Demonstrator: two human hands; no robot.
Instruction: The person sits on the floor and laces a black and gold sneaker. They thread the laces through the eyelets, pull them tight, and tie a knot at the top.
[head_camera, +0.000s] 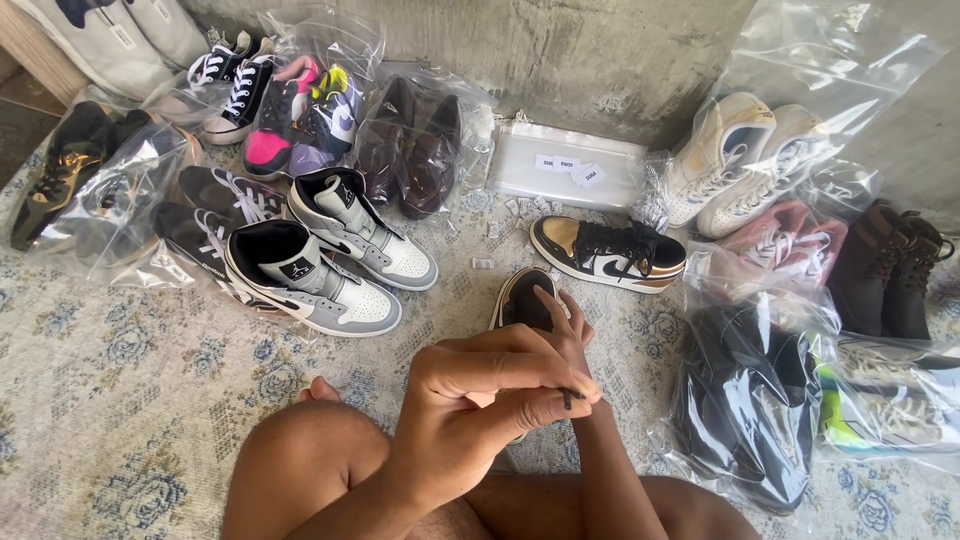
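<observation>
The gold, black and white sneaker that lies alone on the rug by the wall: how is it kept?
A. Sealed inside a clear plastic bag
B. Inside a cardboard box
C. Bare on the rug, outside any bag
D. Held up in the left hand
C: the gold, black and white sneaker lies bare on the patterned rug, with no plastic over it, while the white sneakers beside it sit in a clear bag.

Clear plastic bags with white labels lie against the wall.
</observation>
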